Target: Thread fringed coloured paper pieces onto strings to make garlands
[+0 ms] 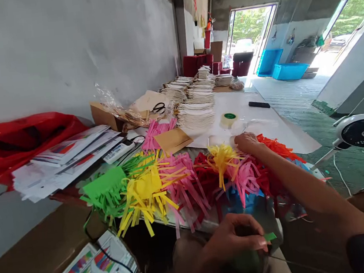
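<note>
My left hand (234, 238) is low in front of me, fingers pinched on a small green paper piece (269, 236). My right hand (246, 141) reaches forward across the table, fingers curled down onto a yellow fringed paper bundle (221, 158). Around it lie cut fringed paper piles: green (104, 191), yellow (144, 191), pink (187, 179), red (206, 175) and orange (277, 145). Whether the right hand's fingers grip the yellow bundle or only rest on it is hidden.
A tape roll (229, 119), a black remote-like object (259, 104) and stacks of white tags (194, 104) sit on the white sheet (287, 133) behind. Scissors (158, 108), printed sheets (69, 156) and a red bag (18, 140) lie left. A fan (363, 131) stands right.
</note>
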{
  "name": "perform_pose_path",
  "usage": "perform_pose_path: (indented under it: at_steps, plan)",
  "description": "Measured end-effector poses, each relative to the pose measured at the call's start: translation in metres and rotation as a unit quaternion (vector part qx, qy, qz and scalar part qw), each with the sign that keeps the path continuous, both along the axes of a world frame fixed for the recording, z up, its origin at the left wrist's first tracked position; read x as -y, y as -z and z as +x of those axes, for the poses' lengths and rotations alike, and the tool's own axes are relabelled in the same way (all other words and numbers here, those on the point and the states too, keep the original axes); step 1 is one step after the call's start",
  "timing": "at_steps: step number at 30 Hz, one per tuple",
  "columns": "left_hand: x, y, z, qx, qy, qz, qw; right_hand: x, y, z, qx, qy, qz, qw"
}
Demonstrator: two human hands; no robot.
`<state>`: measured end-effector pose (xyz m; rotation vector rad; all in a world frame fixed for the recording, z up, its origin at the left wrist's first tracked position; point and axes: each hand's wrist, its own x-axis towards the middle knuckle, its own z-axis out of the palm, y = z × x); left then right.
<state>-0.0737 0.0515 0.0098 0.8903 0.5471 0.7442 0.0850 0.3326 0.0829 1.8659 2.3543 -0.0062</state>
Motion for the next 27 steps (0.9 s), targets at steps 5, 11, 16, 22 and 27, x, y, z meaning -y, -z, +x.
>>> perform_pose_path:
  at_steps: [5,11,16,22,27]
  plan:
    - [0.001,-0.001,-0.003,-0.029,-0.004,0.012,0.999,-0.012,0.012,-0.001,0.046,-0.004,-0.055,0.997]
    - [-0.001,-0.004,0.000,-0.015,-0.016,0.026,0.999,-0.007,0.009,0.007,0.040,-0.002,-0.055,0.998]
    - [-0.005,0.005,0.006,-0.003,-0.028,0.024,0.999,0.002,0.005,0.006,0.003,0.021,-0.014,1.000]
    - [-0.008,0.008,0.009,-0.001,-0.048,0.013,0.999,0.008,-0.011,0.007,-0.084,0.039,0.047,0.995]
    - [-0.009,0.002,0.006,-0.045,-0.119,0.024,0.992,0.055,-0.041,0.016,-0.177,0.019,0.105,0.978]
